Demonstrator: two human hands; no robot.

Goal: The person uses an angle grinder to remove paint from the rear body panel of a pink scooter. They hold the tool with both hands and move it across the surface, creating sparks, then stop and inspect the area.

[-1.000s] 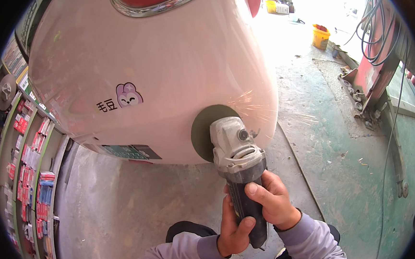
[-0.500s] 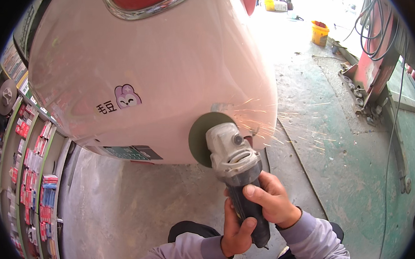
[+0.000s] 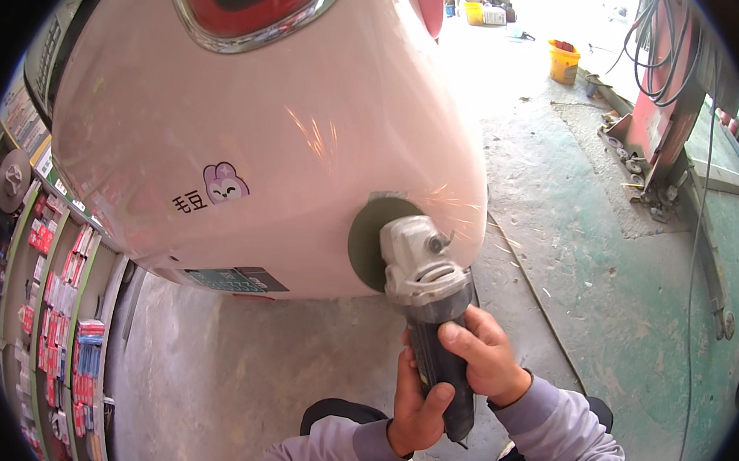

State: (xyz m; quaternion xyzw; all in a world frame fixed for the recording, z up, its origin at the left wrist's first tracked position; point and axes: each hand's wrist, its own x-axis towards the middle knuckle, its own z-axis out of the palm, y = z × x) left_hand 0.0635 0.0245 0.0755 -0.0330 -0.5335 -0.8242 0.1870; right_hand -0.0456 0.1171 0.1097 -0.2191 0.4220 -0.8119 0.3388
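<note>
Single head-worn fisheye view, looking steeply down, close over both hands, edges curved and dark-rimmed

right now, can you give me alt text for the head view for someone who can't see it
Both hands grip a grey angle grinder, left hand low on its dark handle and right hand above it, pressing its round dark disc against a glossy pink rounded vehicle body panel while orange sparks fly. A yellow plastic bucket stands far off on the worn green concrete floor.
</note>
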